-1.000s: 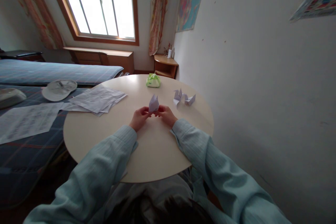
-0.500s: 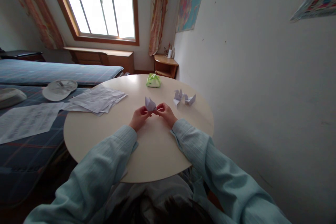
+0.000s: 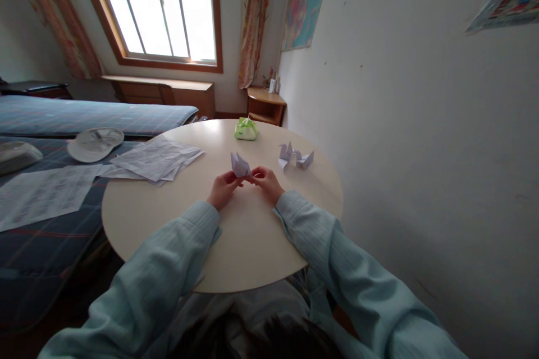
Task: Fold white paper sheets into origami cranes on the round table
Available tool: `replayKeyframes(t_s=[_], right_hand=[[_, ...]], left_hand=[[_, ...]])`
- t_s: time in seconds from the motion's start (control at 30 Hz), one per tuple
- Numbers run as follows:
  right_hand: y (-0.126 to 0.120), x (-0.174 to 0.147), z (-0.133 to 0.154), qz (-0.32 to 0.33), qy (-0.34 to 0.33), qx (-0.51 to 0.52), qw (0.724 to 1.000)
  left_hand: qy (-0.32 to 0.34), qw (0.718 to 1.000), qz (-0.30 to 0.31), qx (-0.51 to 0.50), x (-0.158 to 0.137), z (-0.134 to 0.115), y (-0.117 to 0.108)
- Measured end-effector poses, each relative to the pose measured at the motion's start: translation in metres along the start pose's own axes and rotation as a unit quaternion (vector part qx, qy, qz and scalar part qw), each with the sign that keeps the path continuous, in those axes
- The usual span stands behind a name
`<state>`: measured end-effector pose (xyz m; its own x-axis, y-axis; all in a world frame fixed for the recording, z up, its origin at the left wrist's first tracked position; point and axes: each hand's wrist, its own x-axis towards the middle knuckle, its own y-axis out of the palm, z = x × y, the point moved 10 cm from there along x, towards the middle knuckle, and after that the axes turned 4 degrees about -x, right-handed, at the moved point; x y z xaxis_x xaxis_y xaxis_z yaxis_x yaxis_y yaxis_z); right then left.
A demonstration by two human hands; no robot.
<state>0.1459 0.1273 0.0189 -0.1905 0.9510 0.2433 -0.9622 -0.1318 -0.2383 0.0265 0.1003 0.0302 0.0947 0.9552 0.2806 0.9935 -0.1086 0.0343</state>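
A small folded white paper figure (image 3: pixel 240 165) with pointed tips is held between my two hands, over the middle of the round table (image 3: pixel 252 247). My left hand (image 3: pixel 223 189) pinches its lower left side. From the right, my right hand (image 3: pixel 266 183) grips its lower edge with closed fingers. The part of the paper between the fingertips is hidden. Beyond my right hand stand two folded paper birds (image 3: pixel 286 156), close to each other on the tabletop.
A green pack of tissues (image 3: pixel 246 129) lies at the table's far edge. Loose paper sheets (image 3: pixel 158 158) overlap the left edge, reaching onto a plaid bed, where a white cap (image 3: pixel 96 144) rests. A white wall (image 3: pixel 421 123) rises close on the right.
The paper figure has tipped slightly to the left and its tips have shifted a little. Both hands keep their hold in nearly the same place.
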Motion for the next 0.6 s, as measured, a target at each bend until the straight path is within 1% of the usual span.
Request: replayKeyframes(t_s=[0.3,0.6], right_hand=[[-0.002,-0.002,0.014,-0.008,-0.03,0.012,0.999],[-0.006,-0.002,0.016,-0.027,-0.042,-0.01,0.999]], left_hand=[[0.005,1.0,-0.007,0.007,0.002,0.005,-0.004],[0.003,1.0,0.0,-0.003,0.002,0.008,-0.001]])
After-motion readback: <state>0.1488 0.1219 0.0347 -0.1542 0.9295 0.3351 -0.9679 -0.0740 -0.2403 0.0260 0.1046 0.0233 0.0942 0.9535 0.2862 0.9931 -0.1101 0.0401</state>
